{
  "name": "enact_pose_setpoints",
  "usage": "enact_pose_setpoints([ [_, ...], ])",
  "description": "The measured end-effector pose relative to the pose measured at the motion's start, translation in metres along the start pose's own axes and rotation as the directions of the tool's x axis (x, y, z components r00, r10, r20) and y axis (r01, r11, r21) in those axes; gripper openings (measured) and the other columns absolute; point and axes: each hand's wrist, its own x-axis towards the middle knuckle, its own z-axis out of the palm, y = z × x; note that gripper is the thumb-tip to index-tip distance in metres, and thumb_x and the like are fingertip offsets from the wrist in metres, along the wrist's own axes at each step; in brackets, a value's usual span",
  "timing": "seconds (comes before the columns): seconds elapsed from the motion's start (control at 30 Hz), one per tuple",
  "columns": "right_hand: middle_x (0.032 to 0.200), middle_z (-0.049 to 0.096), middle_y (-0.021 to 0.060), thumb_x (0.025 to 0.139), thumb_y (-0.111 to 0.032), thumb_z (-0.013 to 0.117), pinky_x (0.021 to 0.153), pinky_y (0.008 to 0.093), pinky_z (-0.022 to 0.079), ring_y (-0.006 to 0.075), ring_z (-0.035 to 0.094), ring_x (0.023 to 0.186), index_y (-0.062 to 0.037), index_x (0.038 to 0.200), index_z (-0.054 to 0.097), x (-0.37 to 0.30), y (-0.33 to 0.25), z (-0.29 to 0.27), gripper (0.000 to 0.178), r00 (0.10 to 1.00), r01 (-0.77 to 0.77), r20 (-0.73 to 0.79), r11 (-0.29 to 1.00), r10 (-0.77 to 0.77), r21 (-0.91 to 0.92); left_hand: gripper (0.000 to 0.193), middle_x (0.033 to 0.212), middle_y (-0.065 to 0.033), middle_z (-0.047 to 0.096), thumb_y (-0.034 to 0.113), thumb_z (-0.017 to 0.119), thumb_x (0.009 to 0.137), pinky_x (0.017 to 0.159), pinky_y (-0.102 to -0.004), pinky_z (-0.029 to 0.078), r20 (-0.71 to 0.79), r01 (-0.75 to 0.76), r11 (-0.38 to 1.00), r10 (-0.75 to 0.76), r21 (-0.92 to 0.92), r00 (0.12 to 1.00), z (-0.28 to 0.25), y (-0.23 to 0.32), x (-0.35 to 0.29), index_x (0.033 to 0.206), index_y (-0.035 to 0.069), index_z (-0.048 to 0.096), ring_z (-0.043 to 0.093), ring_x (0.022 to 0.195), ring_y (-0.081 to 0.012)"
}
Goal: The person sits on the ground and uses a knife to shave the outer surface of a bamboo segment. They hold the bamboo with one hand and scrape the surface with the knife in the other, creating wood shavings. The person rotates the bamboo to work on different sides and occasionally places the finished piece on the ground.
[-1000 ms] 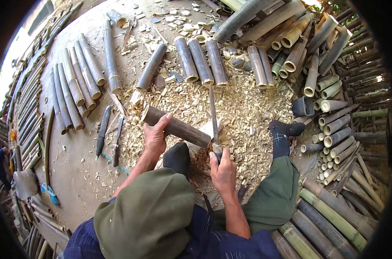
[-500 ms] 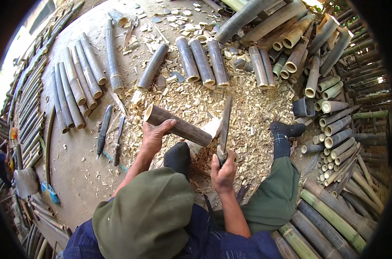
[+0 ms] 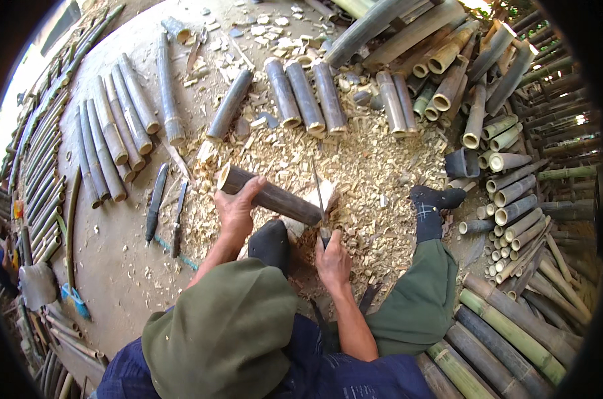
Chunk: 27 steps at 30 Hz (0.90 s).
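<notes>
My left hand [image 3: 236,207] is closed around the left part of a dark bamboo section [image 3: 283,201], which slants down to the right. The tube's open end shows beyond my thumb. In my right fist is the handle of a large knife [image 3: 318,193], its blade pointing away from me and seen nearly edge-on. That blade stands at the tube's right end; whether it touches cannot be made out. My right hand [image 3: 332,258] is just below that end. A pale wood block [image 3: 326,193] shows in part behind the tube and blade.
Wood chips [image 3: 374,179] cover the ground between my socked feet. Two knives [image 3: 158,201] lie left of my left hand. Several cut bamboo sections [image 3: 306,96] lie beyond the chips. Stacked bamboo [image 3: 514,209] and a small dark container [image 3: 462,163] are at the right.
My right hand has shifted slightly left, bringing the knife up to the tube's right end, and the blade has turned from flat to nearly edge-on. My left hand keeps its hold.
</notes>
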Motion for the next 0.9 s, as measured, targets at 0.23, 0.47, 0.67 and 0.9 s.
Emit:
enact_pose_setpoints([
  [0.23, 0.077, 0.069, 0.0278, 0.107, -0.033, 0.061, 0.061, 0.0550, 0.055, 0.0478, 0.072, 0.070, -0.0023, 0.113, 0.049, -0.018, -0.058, -0.065, 0.034, 0.974, 0.210, -0.161, 0.893, -0.157, 0.399, 0.034, 0.098, -0.0096, 0.077, 0.008, 0.092, 0.083, 0.073, -0.0325, 0.062, 0.007, -0.088, 0.996, 0.088, 0.017, 0.996, -0.004, 0.001, 0.007, 0.108, -0.005, 0.074, 0.074, 0.081, -0.0164],
  [0.47, 0.078, 0.069, 0.0294, 0.106, -0.029, 0.062, 0.062, 0.0569, 0.054, 0.0525, 0.070, 0.075, 0.0004, 0.113, 0.049, 0.016, -0.004, -0.011, 0.032, 1.000, 0.020, 0.017, 0.988, -0.023, 0.151, 0.036, 0.095, -0.0103, 0.077, 0.013, 0.094, 0.083, 0.080, -0.0323, 0.060, 0.098, -0.196, 0.970, 0.183, 0.142, 0.978, 0.017, 0.013, -0.006, 0.107, -0.007, 0.076, 0.073, 0.082, -0.0156],
  [0.67, 0.078, 0.070, 0.0284, 0.107, -0.032, 0.061, 0.062, 0.0530, 0.056, 0.0492, 0.071, 0.071, -0.0013, 0.112, 0.050, -0.017, -0.051, -0.063, 0.033, 0.931, 0.307, -0.315, 0.867, -0.186, 0.392, 0.034, 0.097, -0.0095, 0.077, 0.009, 0.093, 0.083, 0.079, -0.0326, 0.059, 0.032, -0.172, 0.983, 0.170, 0.071, 0.985, 0.002, 0.008, -0.006, 0.108, -0.008, 0.077, 0.073, 0.082, -0.0159],
  [0.9, 0.084, 0.071, 0.0319, 0.107, -0.033, 0.060, 0.070, 0.0593, 0.056, 0.0525, 0.071, 0.078, -0.0001, 0.118, 0.049, 0.009, 0.003, -0.002, 0.037, 0.998, -0.045, 0.038, 0.994, 0.041, 0.101, 0.032, 0.095, -0.0083, 0.078, 0.010, 0.093, 0.084, 0.081, -0.0337, 0.061, 0.089, -0.163, 0.972, 0.149, 0.168, 0.985, 0.010, 0.013, -0.006, 0.108, -0.001, 0.074, 0.074, 0.084, -0.0166],
])
